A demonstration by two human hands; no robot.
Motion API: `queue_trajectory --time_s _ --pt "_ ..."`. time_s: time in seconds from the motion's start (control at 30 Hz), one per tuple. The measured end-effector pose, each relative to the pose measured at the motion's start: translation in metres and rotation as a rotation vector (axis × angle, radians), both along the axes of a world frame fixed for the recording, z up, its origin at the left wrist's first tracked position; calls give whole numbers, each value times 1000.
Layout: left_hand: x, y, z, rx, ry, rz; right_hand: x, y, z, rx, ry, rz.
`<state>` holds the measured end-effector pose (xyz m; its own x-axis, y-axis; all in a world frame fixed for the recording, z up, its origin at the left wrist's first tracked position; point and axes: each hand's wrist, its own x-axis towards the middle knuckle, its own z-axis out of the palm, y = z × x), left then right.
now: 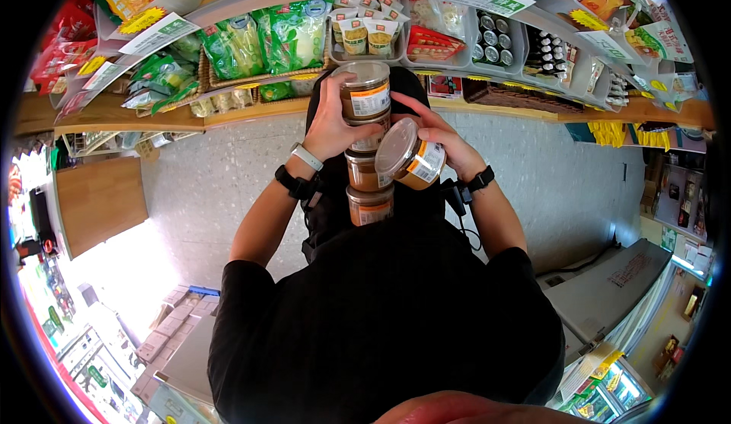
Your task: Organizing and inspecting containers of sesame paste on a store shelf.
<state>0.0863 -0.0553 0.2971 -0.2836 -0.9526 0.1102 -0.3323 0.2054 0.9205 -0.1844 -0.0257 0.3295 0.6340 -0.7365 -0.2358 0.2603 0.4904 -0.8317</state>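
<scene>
Several clear plastic jars of brown paste stand in a stack against my black-clothed lap and chest. My left hand (332, 121) grips the jar (366, 94) at the far end of the stack, its thumb lying across the jar beside it. In my right hand (448, 138) is a separate jar (412, 158), tilted, its clear lid towards the left and its orange and white label showing. The index finger of my right hand reaches up towards the stack's far jar. Nearer my chest lie two more jars of the row, a middle jar (368, 171) and the nearest jar (370, 204).
Ahead runs a curved store shelf (257, 113) with green bags (291, 36), a bin of small pouches (365, 36), a bin of cans (492, 38) and dark bottles (545, 53). Price tags line its edges. Grey chest freezers (611, 287) stand behind at right, stacked cartons (174, 321) at lower left.
</scene>
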Motion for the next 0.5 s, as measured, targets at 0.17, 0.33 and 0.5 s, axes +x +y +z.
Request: queue_trajectory --time_s 0.17,0.33,0.5 --pt "4 5 -3 -233 48 -52 0 7 7 -55 -47 -48" --pt "18 8 -11 -509 -114 -322 -5 16 -4 52 -141 -144" --pt "14 9 -2 -463 -155 -381 -18 30 -15 169 -263 -188"
